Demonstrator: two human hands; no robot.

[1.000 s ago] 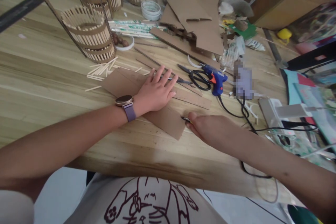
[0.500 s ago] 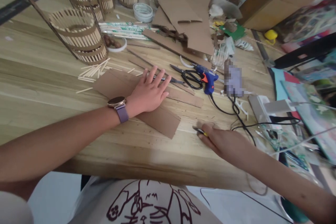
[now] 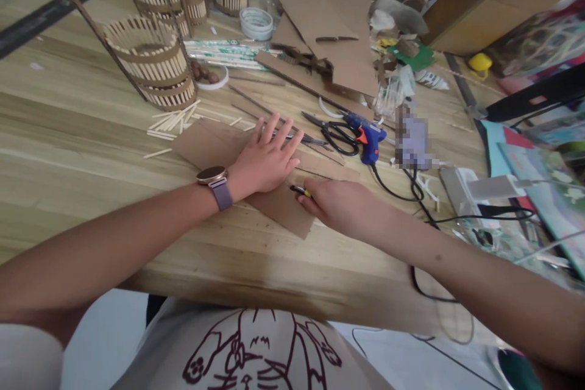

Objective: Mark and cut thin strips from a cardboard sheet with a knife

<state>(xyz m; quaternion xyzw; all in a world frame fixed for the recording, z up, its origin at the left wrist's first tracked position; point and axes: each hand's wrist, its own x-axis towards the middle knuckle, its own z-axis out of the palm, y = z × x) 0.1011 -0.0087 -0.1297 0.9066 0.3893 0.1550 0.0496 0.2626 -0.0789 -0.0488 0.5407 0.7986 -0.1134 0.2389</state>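
My left hand [image 3: 265, 158] lies flat with fingers spread on a strip of brown cardboard [image 3: 286, 213], pressing it to the wooden table. Its fingertips reach over a metal ruler or blade-like strip [image 3: 313, 141], mostly hidden. My right hand [image 3: 340, 204] is closed around a small utility knife [image 3: 301, 191] with a yellow part and a dark tip. The knife's tip is over the cardboard, just right of my left hand; whether it touches is unclear. Black-handled scissors [image 3: 336, 134] and a blue glue gun [image 3: 367, 137] lie beyond my hands.
A stick-and-cardboard basket [image 3: 148, 67] stands at the left, with loose sticks [image 3: 171, 122] near it. Cardboard sheets [image 3: 338, 6] are piled at the back. Tape rolls [image 3: 256, 23] sit behind. A white power strip [image 3: 461, 195] and black cable [image 3: 425, 213] lie right.
My right hand has moved left with the utility knife, from bare table to over the cardboard strip. My left hand stays on the cardboard. The whole view has shifted slightly.
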